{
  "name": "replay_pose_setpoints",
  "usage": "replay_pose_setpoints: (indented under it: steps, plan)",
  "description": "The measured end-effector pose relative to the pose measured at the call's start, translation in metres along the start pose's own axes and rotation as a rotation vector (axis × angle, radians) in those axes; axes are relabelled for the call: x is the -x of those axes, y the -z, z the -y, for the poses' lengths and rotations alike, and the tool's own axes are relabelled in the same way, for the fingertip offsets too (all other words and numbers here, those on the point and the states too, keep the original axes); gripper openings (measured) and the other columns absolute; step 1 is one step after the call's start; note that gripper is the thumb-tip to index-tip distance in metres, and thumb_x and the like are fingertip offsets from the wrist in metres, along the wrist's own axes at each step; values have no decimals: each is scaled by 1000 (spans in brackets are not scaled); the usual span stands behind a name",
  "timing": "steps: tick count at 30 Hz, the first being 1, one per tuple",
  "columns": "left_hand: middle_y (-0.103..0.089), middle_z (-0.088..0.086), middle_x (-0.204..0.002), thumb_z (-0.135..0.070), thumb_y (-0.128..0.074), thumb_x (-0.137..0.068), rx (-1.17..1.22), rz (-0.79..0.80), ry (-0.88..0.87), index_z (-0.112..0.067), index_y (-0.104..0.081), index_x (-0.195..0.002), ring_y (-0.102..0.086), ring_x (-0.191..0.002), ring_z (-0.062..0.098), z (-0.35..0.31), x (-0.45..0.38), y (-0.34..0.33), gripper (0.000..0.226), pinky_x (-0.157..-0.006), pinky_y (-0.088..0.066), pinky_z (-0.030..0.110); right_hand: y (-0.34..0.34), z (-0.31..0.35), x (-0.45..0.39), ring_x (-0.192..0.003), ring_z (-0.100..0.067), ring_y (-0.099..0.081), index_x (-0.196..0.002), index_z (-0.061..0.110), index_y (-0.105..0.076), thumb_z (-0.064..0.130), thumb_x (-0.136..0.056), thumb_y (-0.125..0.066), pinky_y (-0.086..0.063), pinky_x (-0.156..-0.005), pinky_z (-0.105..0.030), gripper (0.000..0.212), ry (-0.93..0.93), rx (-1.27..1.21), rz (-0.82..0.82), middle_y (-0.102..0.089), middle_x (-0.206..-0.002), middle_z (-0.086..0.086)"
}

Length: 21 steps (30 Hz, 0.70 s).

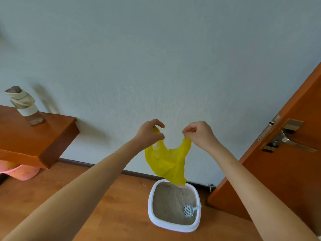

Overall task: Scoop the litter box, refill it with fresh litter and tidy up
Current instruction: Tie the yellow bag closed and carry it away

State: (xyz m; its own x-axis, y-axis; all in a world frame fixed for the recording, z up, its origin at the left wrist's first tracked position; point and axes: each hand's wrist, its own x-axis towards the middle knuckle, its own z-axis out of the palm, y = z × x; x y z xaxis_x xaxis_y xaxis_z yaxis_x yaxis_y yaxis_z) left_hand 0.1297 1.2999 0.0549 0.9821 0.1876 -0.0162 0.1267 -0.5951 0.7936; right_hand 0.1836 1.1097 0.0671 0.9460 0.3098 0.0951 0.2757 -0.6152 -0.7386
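Both grips pinch a yellow bag (167,160) by its handles, left hand (150,133) and right hand (199,134) apart; it hangs lengthwise down toward the litter box (173,226).

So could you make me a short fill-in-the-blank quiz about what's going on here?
1. Both hands hold up a plastic bag coloured ____.
2. The scoop lies inside the ____.
3. The left hand and right hand each pinch one ____ of the bag.
4. The wooden shelf carries a ____.

Missing words: yellow; litter box; handle; bottle.
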Motion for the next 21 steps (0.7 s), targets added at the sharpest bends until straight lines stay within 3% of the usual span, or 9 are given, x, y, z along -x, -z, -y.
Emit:
replay_pose_setpoints:
  steps: [3, 5, 8, 10, 14, 17, 19, 21]
  plan:
    - [-44, 4, -108, -23, -78, -75, -83, 87, -62, -27, -52, -128, -47, -91, 17, -12, 7, 1, 60, -70, -37, 21, 4, 16, -1, -74, -15, -62, -86, 17, -69, 7, -77, -69, -42, -58, -15, 13, 22, -46, -37, -70, -85, -6]
    - [-44, 1, -108, -31, -78, -76, -139, 168, -131, -24, -50, -130, -46, -93, 16, -25, 11, -9, 62, -77, -36, 24, 6, 31, 2, -69, -14, -63, -87, 18, -67, 10, -78, -72, -47, -61, -23, 13, 73, -151, 20, -70, -81, -7]
    - [-62, 7, -98, -27, -69, -86, -167, 172, -188, -8, -63, -106, -57, -90, 23, -41, 11, -17, 28, -78, -45, 34, 13, 44, 10, -72, -13, -65, -99, 12, -67, 12, -81, -72, -53, -72, -29, 19, 126, -439, 11, -71, -85, -9]
    - [-66, 17, -96, -21, -61, -91, -101, 101, -186, -2, -68, -98, -61, -91, 28, -48, 6, -11, 21, -81, -46, 39, 15, 36, 16, -84, -11, -66, -112, 14, -64, 13, -81, -74, -54, -77, -24, 33, 143, -588, -4, -70, -97, -6]
    - [-58, 8, -79, -15, -57, -92, -107, 105, -250, -5, -66, -85, -54, -76, 20, -63, 7, 0, 16, -65, -36, 29, -15, 0, 32, -114, -2, -56, -124, 37, -52, 41, -65, -79, -44, -95, -21, 65, 96, -390, 123, -61, -123, 11]
    - [-64, 6, -83, -16, -59, -91, -29, 147, -290, -13, -69, -89, -58, -77, 20, -77, 14, 1, 11, -70, -42, 30, -41, -10, 36, -102, -11, -64, -122, 28, -56, 44, -71, -79, -52, -89, -31, 58, -2, -378, 176, -69, -109, 2]
    - [-65, 4, -91, -13, -61, -89, 19, 94, -297, -15, -69, -99, -58, -82, 16, -83, 16, 2, 14, -74, -45, 27, -51, -8, 39, -88, -16, -67, -110, 18, -63, 34, -78, -77, -54, -80, -30, 38, -39, -405, 166, -71, -95, -3]
    - [-59, -1, -83, -9, -64, -84, 99, 41, -300, -18, -68, -105, -51, -72, 10, -87, 18, 8, 23, -67, -42, 22, -59, -5, 42, -68, -18, -60, -88, 6, -64, 30, -85, -70, -48, -66, -31, 25, -54, -426, 136, -64, -75, -8]
